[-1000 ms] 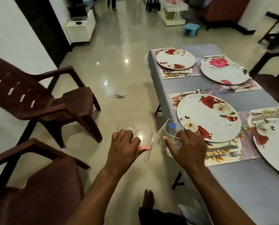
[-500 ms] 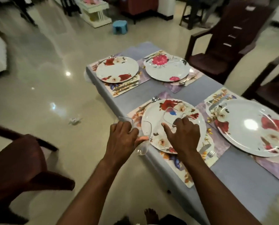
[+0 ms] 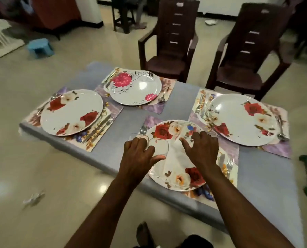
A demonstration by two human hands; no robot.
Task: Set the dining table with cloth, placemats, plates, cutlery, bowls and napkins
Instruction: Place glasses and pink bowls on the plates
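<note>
Head view: the left hand (image 3: pixel 137 156) grips two clear bowls (image 3: pixel 153 146), fingers hooked over the rims and thumb pressed on the nearer bowl's side. The right hand (image 3: pixel 201 151) holds more clear glass bowls (image 3: pixel 189 131), fingers curled over the rim; how many cannot be told. A second ago both hands were out over the floor, left of the table; half a second ago they were crossing its edge. Now they hang above the near plate (image 3: pixel 177 167), which lies under and just beyond the fingertips (image 3: pixel 183 140). The cloth (image 3: pixel 131 120), four placemats, four plates and cutlery (image 3: pixel 100 127) are already laid, so the bowls have reached the table and look ready to go down, probably one on this plate first. No bowl is set yet, and no napkins are seen.
</note>
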